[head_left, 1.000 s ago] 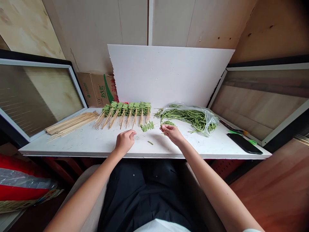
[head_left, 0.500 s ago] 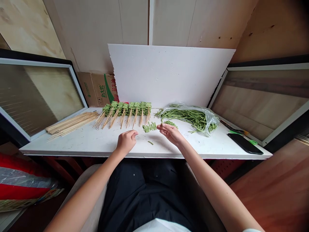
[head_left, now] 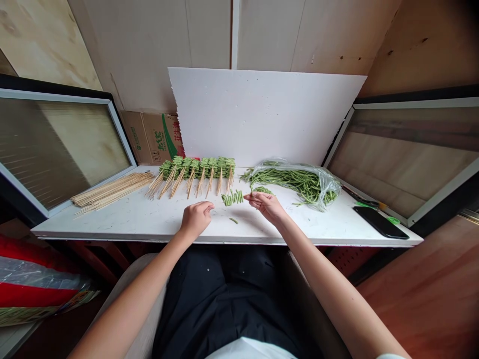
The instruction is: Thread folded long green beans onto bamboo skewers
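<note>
My left hand (head_left: pixel 197 218) is closed over the front of the table, its fingers pinched on what appears to be the left end of a thin bamboo skewer, barely visible here. A row of short green bean pieces (head_left: pixel 232 198) sits side by side on that line between my hands. My right hand (head_left: pixel 265 205) pinches a green bean piece (head_left: pixel 251 189) at the right end of the row. Behind its fingers lies a small pile of cut bean pieces (head_left: pixel 264 190), partly hidden. One loose cut piece (head_left: pixel 233 220) rests on the white table (head_left: pixel 149 224) below the row.
Several finished bean skewers (head_left: pixel 202 169) line the back, sticks toward me. Bare bamboo skewers (head_left: pixel 112 190) lie at left. Long green beans in a clear plastic bag (head_left: pixel 295 180) lie at right, beside a black phone (head_left: pixel 380 222) and scissors (head_left: pixel 361 196). A white board (head_left: pixel 265 117) stands behind.
Both hands hold nearly the same pose and place. The view has shifted very slightly; the row of bean pieces looks the same.
</note>
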A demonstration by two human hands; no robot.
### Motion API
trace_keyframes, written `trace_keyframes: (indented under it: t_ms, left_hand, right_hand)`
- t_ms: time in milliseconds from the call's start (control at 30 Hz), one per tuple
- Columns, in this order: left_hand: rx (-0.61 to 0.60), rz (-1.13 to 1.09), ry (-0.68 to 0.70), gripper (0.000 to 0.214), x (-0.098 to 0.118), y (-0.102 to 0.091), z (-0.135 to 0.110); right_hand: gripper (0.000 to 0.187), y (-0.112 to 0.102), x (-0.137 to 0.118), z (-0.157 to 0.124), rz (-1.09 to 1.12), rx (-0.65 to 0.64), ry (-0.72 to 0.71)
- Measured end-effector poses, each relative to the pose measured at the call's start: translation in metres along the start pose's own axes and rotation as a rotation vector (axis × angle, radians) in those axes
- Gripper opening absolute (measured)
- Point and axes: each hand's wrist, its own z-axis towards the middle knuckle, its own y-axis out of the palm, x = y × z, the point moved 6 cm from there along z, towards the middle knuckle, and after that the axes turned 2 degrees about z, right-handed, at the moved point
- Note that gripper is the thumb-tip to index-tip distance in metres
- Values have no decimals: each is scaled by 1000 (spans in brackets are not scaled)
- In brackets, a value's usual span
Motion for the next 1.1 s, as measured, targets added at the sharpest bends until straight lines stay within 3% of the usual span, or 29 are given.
trace_keyframes:
  t_ms: [500, 1100]
  left_hand:
    - [0, 95, 71, 34, 4, -5, 0]
    - [-4, 30, 60, 33, 6, -3, -1]
  right_hand:
    - [38, 5, -11, -7, -230, 8, -128]
    - [34, 16, 17, -5, -74, 42, -75]
